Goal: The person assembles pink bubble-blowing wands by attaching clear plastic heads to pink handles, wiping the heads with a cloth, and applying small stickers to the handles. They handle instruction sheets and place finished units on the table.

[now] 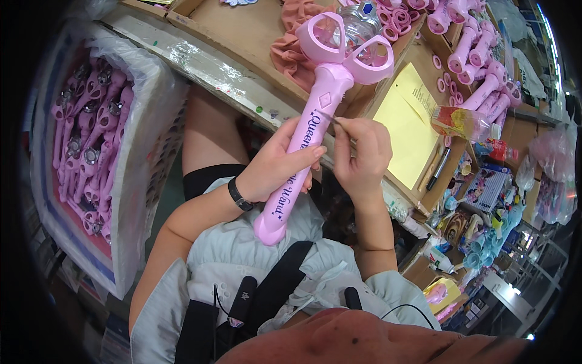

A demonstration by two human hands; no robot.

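Note:
A pink toy wand (309, 124) with dark printed lettering slants across my lap, its looped head up by the workbench. My left hand (280, 162) is wrapped round the middle of its handle. The thumb lies over the front of the shaft, and a dark band circles that wrist. At the wand's right side, just below the head, my right hand (365, 156) is closed in a pinch. A thin dark sliver shows at its fingertips, pointing at the shaft; its kind is too small to tell. A clear dome with a blue gem (367, 10) shows at the wand's head.
On the left stands a plastic-lined crate (130, 164) full of pink wands. The bench's cardboard trays hold an orange-pink cloth (291, 51), yellow paper (407, 130), a black marker (439, 168) and pink rings (445, 82). A clear bottle (464, 123) lies by more pink wand parts (485, 91).

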